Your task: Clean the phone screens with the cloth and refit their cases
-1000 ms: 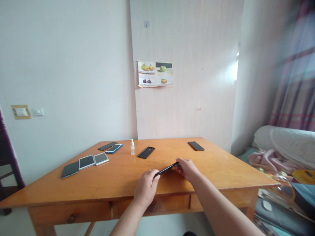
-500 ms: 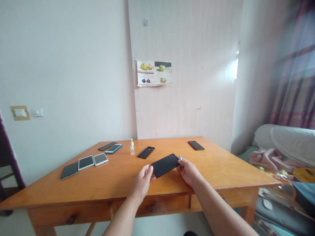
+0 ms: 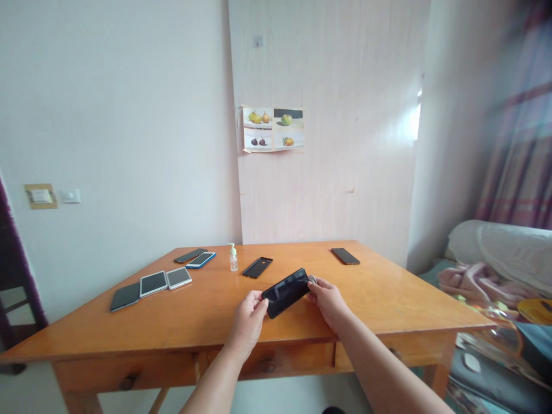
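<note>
One slim, glossy black phone (image 3: pixel 286 294) tilts, gripped between left hand (image 3: pixel 249 322) and right hand (image 3: pixel 328 301).

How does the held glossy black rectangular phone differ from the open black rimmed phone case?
The phone is tilted between left hand and right hand; the case lies flat on the orange wooden table. The phone's visible face is shiny; the case's inside looks duller, edged by a raised rim. Both are black and rectangular.

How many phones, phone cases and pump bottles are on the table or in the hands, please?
Phones lying on the table: 6
Held phone: 1
Black phone case: 1
Pump bottle: 1
Total: 9
</note>
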Demonstrator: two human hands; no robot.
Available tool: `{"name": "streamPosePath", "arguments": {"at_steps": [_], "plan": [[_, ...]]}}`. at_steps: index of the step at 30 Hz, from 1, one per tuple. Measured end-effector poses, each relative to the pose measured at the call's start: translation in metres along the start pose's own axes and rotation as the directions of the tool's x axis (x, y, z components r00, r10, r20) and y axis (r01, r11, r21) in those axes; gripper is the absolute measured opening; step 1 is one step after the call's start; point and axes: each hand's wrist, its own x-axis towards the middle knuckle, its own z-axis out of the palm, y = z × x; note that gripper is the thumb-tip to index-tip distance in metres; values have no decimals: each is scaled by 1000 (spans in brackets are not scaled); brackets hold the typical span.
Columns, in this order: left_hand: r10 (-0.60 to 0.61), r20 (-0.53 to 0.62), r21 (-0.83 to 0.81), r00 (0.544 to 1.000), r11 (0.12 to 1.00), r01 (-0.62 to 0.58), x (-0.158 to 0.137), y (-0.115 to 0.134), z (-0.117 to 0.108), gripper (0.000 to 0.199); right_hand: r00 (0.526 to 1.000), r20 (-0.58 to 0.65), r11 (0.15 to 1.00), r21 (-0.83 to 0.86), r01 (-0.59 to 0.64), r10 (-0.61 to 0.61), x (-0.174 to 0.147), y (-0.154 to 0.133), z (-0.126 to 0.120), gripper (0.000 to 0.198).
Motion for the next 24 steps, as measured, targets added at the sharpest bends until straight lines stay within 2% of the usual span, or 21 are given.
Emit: {"name": "streamPosePath", "arguments": {"at_steps": [3, 7, 11, 14, 16, 17, 18, 20, 22, 24], "plan": [[75, -16, 96, 997, 993, -73, -1, -4, 0, 25, 995, -47, 981, -179, 76, -85, 3, -2, -1, 38], [141, -24, 269, 990, 954, -130, -3, -6, 1, 19, 975, -55, 895, -410, 174, -215, 5, -11, -1, 40], [173, -16, 385, 985, 910, -154, -6, -3, 3, 15, 958, 73, 767, -583, 267, -277, 2, -21, 4, 31], [174, -2, 408, 985, 899, -158, -8, 0, 4, 15, 936, 180, 688, -639, 345, -303, -9, -27, 14, 29], [177, 9, 401, 984, 901, -166, -8, 2, 4, 15, 903, 273, 596, -682, 424, -331, -22, -32, 26, 29], [175, 15, 393, 984, 904, -167, -8, 3, 5, 16, 874, 342, 514, -710, 481, -345, -30, -35, 33, 30], [170, 20, 381, 985, 910, -165, -9, 4, 5, 17, 834, 422, 420, -725, 546, -356, -38, -38, 41, 32], [147, 36, 351, 988, 924, -150, -9, 5, 5, 18, 749, 565, 310, -685, 660, -346, -54, -43, 56, 32], [135, 42, 323, 990, 936, -141, -9, 6, 5, 18, 703, 628, 268, -651, 710, -334, -61, -47, 63, 32], [147, 36, 330, 988, 932, -151, -9, 6, 4, 18, 719, 616, 260, -673, 693, -322, -58, -48, 61, 33]]}}
